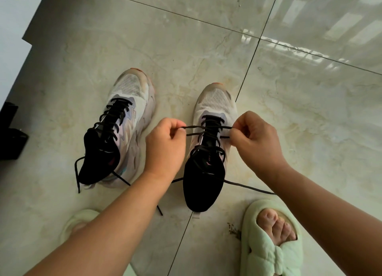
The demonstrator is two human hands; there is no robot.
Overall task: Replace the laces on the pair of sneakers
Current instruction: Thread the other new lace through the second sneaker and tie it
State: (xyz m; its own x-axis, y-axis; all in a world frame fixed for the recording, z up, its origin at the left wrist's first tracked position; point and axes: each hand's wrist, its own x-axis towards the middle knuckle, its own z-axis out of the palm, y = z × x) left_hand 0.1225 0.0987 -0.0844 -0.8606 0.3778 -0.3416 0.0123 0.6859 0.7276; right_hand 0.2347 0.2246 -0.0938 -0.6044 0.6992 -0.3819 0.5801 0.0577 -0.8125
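Note:
Two white mesh sneakers with black tongues stand on the tiled floor, toes pointing away from me. The left sneaker (132, 102) is laced in black, its loose lace ends trailing on the floor. Over the right sneaker (213, 102), my left hand (165, 145) and my right hand (256, 139) each pinch a stretch of the black lace (206, 127), pulled taut sideways across the eyelets. That lace's free ends (248, 186) lie on the floor beside the heel.
My feet in pale green fluffy slippers (270, 240) stand close behind the sneakers. A black object (10, 135) sits at the left edge by a white wall. Glossy marble tiles (186, 38) extend ahead and to the right.

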